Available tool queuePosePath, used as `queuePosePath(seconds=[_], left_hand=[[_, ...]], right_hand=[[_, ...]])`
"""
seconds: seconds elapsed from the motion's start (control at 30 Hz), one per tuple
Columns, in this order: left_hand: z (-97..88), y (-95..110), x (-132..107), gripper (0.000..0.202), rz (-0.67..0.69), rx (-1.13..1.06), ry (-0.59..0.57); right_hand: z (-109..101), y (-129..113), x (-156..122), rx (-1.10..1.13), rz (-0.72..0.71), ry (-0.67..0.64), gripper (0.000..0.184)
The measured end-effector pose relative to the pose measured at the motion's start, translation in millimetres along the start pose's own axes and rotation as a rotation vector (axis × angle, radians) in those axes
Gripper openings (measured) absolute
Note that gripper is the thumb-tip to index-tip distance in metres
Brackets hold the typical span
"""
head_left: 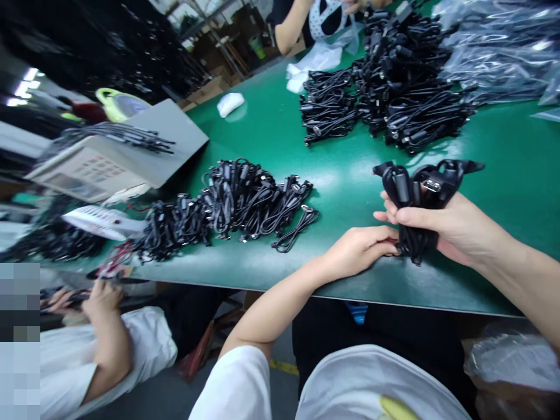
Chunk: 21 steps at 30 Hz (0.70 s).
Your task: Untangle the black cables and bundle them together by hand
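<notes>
A bundle of black cables (413,233) stands upright just above the table's front edge, with a metal plug end showing near its top. My right hand (455,224) is closed round its middle, thumb across the front. My left hand (361,248) rests low at the bundle's left side, its fingers drawn together against the bottom ends; the fingertips are partly hidden. Further left lies a heap of black coiled cables (238,195), and one coiled cable (295,227) sits at its right end.
Bundled black cables (389,87) are piled at the back of the green table (350,175), beside clear plastic bags (499,52). A grey box-shaped device (161,134) stands at left. A co-worker's hands (102,300) are at lower left; another person's arm (291,26) is across the table.
</notes>
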<state>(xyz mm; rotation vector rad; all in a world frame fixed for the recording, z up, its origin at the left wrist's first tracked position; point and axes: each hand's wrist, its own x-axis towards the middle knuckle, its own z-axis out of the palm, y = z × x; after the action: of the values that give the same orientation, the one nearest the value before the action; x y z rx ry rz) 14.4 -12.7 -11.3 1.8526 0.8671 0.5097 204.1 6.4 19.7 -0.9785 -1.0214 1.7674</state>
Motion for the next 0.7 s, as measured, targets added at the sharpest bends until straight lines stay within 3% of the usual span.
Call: queuePosePath(seconds=[0.03,0.1,0.2,0.27,0.33,0.43,0.6,0.7], left_hand=[[-3.5,-0.1,-6.3,0.021,0.012,0.097,0.052],[-14.1,-3.5,-26.0,0.025,-0.011,0.324,0.267],[-35.5,-17.3,-63.5,0.035,-0.186,0.654,0.641],[-48.5,-29.4,-82.1,0.043,-0.333,0.795,0.711],[-56.8,-38.6,-90.2,0.042,-0.428,0.809,0.688],[-59.1,-38.4,-85.3,0.043,-0.445,0.495,0.619],[-50.1,-6.7,-53.4,0.036,-0.302,-0.442,0.524],[-43.8,13.6,-26.5,0.038,-0.211,-0.656,0.448]], right_hand=[[-1.1,1.4,0.3,-0.025,0.015,-0.013,0.033],[-4.0,4.5,0.8,-0.083,0.011,-0.042,0.037],[-7.1,9.3,0.8,-0.224,-0.048,-0.091,0.034],[-6.3,12.0,0.3,-0.312,-0.06,-0.122,0.031],[-3.5,13.5,0.3,-0.336,-0.038,-0.13,0.032],[0.5,12.7,1.9,-0.27,0.009,-0.085,0.037],[2.7,10.6,6.7,-0.194,0.018,-0.068,0.034],[4.4,13.1,6.1,-0.198,-0.002,-0.133,0.029]])
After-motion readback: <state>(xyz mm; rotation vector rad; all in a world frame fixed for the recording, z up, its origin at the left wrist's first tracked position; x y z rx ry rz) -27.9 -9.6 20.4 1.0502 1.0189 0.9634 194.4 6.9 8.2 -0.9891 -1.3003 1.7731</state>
